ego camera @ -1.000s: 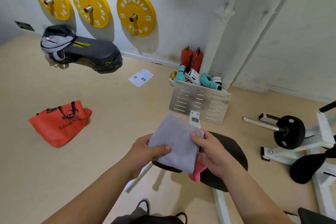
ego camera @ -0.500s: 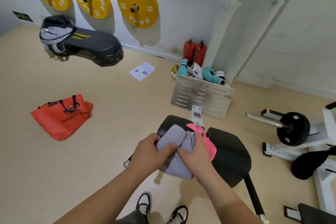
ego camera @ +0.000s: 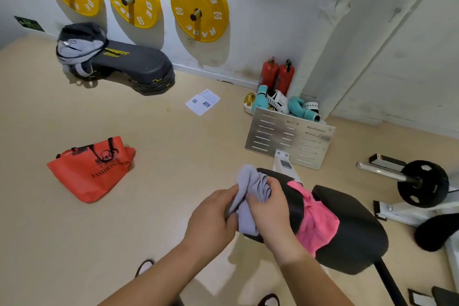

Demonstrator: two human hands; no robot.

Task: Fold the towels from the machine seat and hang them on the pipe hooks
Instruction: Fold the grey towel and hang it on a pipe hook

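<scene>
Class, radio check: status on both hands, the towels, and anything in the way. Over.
Left hand and right hand both gripping the bunched grey towel. Pink towel lying crumpled across the black machine seat. Nothing blocking the hands.

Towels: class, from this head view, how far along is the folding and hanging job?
Done: no towel shows as folded or hung. In hand: the left hand and right hand both grip the grey towel, which is bunched, not neatly folded. Left: the pink towel lies crumpled on the black seat.
</scene>
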